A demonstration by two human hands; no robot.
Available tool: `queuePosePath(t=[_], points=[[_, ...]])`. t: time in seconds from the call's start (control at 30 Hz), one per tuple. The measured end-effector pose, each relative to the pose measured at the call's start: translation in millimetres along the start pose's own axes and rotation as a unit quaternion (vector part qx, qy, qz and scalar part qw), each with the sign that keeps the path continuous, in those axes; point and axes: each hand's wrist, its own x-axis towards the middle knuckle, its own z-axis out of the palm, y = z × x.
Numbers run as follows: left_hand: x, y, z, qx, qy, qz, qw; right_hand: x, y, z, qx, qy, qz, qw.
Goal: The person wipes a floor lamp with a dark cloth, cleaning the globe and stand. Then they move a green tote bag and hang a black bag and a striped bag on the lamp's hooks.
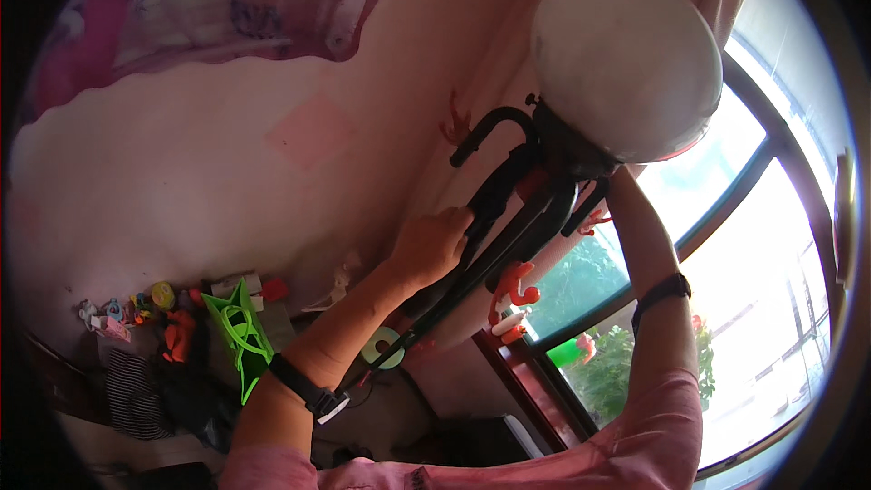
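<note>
A tall black stand (pixel 522 234) with curved hook arms leans diagonally across the middle. On its top end sits a large white rounded dome (pixel 626 63), and whether it is a helmet or a lamp globe I cannot make out. My left hand (pixel 434 247) is closed round a black part along the side of the stand, below a hook arm. My right arm reaches up on the right, and my right hand (pixel 621 180) is mostly out of sight behind the dome's underside, its fingers hidden. Red figures with long limbs (pixel 514 292) hang about the stand.
Small toys (pixel 136 308) and a bright green bag (pixel 240 336) stand low on the left, by a striped cloth (pixel 136 395). Bright window panes (pixel 753 263) fill the right side, with a plant (pixel 610 372) there. A purple hanging (pixel 218 9) covers the upper-left wall.
</note>
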Motion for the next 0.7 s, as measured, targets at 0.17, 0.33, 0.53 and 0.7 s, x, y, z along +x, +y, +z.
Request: queuePosePath(t=[0.17,0.33,0.53,0.7], points=[[68,31,-35,-0.038,0.134,0.089,0.986,-16,14,19,-0.012,0.000,0.007,1.000],[85,39,-38,0.043,0.103,0.096,0.989,-20,-1,11,0.001,-0.004,0.009,1.000],[7,4,-1,0.075,-0.027,0.019,0.997,8,-25,-17,0.043,-0.009,0.002,0.999],[8,7,2,-0.016,0.103,0.041,0.994,-9,7,12,0.003,-0.014,0.008,1.000]])
